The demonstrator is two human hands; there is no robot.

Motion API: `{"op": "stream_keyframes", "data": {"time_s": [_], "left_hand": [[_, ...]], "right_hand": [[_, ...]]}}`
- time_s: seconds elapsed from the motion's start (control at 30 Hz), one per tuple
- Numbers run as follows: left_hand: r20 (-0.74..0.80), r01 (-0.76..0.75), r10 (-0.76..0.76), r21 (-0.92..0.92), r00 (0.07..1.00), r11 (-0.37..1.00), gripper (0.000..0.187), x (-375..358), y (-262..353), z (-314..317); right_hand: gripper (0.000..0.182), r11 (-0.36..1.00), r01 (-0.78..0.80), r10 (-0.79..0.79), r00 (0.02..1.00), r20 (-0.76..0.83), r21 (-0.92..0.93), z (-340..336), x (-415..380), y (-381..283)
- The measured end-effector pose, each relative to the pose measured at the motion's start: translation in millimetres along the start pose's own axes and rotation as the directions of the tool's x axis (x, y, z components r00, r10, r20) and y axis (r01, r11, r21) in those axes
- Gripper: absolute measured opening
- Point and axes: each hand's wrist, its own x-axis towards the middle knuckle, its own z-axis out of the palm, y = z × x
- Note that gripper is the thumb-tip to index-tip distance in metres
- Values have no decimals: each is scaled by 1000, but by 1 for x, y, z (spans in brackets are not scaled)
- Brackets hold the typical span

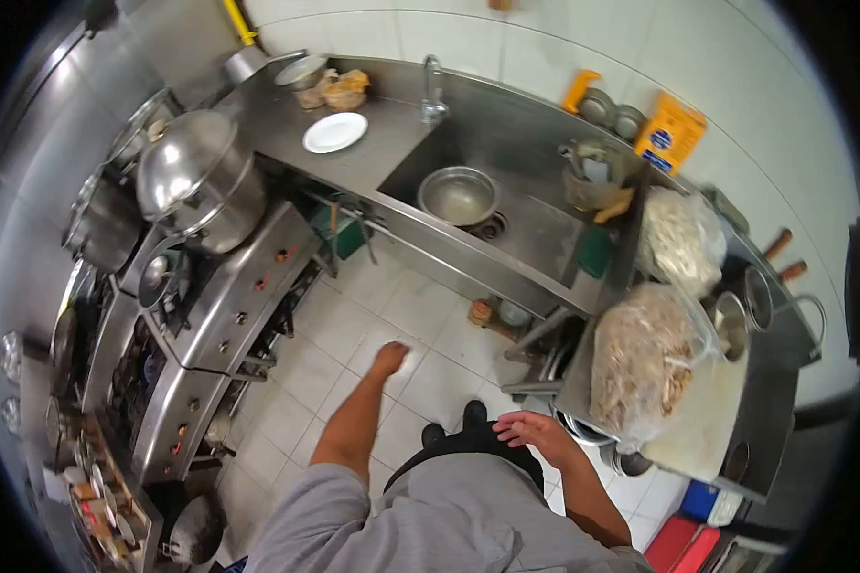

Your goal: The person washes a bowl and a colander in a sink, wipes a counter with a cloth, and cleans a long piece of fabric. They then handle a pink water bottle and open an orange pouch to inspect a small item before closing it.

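Note:
My left hand (389,359) hangs over the tiled floor in front of the stove, its fingers curled closed; I cannot tell whether it holds anything. Near my waist, my right hand (533,430) is held with its fingers stretched out and nothing in them. Just to the right of it lies a large plastic bag (645,363) of pale brown food on the steel counter. Ahead of me, a metal bowl (459,197) sits in the steel sink (535,158) beside the drain. A white plate (334,133) rests on the counter left of the sink.
On the left, large steel pots (201,181) stand on a gas stove (234,306). Behind the big bag sits a second plastic bag (680,239). A faucet (433,91), a plastic pitcher (592,177) and a yellow packet (672,132) are around the sink. White tiles (296,392) cover the floor.

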Motion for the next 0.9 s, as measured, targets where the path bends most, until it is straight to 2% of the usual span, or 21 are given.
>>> {"op": "stream_keyframes", "data": {"time_s": [0.03,0.07,0.1,0.17,0.2,0.3,0.33,0.37,0.4,0.43,0.47,0.53,0.67,0.77,0.8,0.87,0.9], "left_hand": [[116,171,-143,-297,983,940,37,-27,58,16],[232,274,-174,-524,957,807,35,-42,86,38],[216,298,-208,-623,954,723,34,-14,84,-85],[311,321,-98,-833,945,451,34,-18,118,-61],[342,338,-42,-892,939,300,34,-21,127,-57],[137,212,-211,-897,968,388,31,-22,136,-93],[76,175,-262,-910,962,375,29,-12,118,-104],[60,204,-362,-905,930,373,29,-2,97,-117],[-13,151,-396,-913,918,379,26,-4,91,-130],[-19,153,-458,-930,889,334,24,-4,87,-143],[15,155,-447,-948,894,278,22,-2,81,-157],[88,144,-320,-977,943,158,24,3,66,-183],[119,121,-220,-993,968,-1,28,16,60,-234],[151,155,-53,-986,987,62,32,50,58,-277],[143,141,12,-982,990,126,33,69,66,-294],[209,158,180,-952,961,263,37,105,99,-319],[223,127,220,-917,950,379,34,116,135,-334]], "right_hand": [[34,1000,-18,18,1000,13,-23,-4,-3,-7],[33,998,-31,32,999,21,-54,-11,-4,-18],[33,988,149,-145,984,106,-30,37,93,-45],[31,958,219,-209,975,75,-184,18,113,-75],[31,947,252,-240,967,81,-202,11,126,-96],[32,923,363,-352,931,99,-129,10,181,-161],[32,922,382,-375,923,88,-71,13,197,-180],[31,917,398,-397,916,62,-19,16,210,-195],[31,922,387,-386,919,78,-5,18,223,-206],[32,927,376,-375,923,88,7,19,237,-213],[33,930,366,-366,925,98,22,21,251,-218],[33,952,305,-306,948,87,28,22,284,-218],[35,981,196,-196,981,5,6,18,339,-205],[36,955,112,-175,960,-219,-274,2,355,-223],[37,910,133,-248,934,-258,-392,1,358,-231],[37,801,74,-367,845,-390,-594,-12,334,-235],[36,750,-30,-409,765,-498,-661,-21,316,-235]]}}
